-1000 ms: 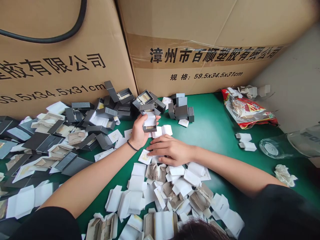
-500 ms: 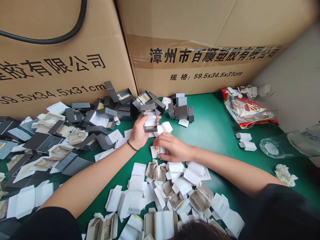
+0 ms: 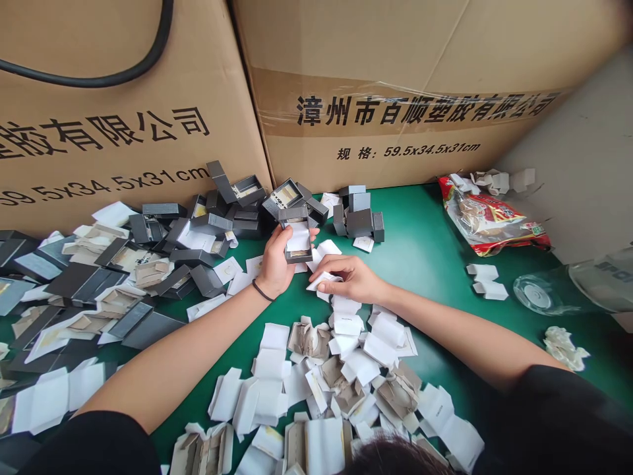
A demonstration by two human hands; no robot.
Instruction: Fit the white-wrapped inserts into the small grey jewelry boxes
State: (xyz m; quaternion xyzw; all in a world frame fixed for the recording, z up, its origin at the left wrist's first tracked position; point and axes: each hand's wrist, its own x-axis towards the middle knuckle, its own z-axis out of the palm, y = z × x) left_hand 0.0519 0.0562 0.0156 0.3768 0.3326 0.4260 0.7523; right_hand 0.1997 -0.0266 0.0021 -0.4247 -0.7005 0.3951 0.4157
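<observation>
My left hand (image 3: 277,264) is closed around a small dark grey box (image 3: 299,254), whose open side faces up. A folded white insert (image 3: 298,236) lies inside that box. Close to its right, my right hand (image 3: 352,278) pinches a small white card (image 3: 324,282) between thumb and fingers, just above the table. Under and beside the right hand lie white folded card inserts (image 3: 349,323). Behind the left hand sit more dark grey boxes (image 3: 285,196), several of them open.
Two large cardboard cartons (image 3: 395,39) stand along the back of the green table (image 3: 410,231). Grey boxes and inserts (image 3: 79,284) pile up at left. On the right are a red snack bag (image 3: 494,214), a clear cup (image 3: 539,290) and crumpled paper (image 3: 565,346).
My right hand has lifted the white card off the table, moving slightly up and to the right. The left hand stays in place with the box.
</observation>
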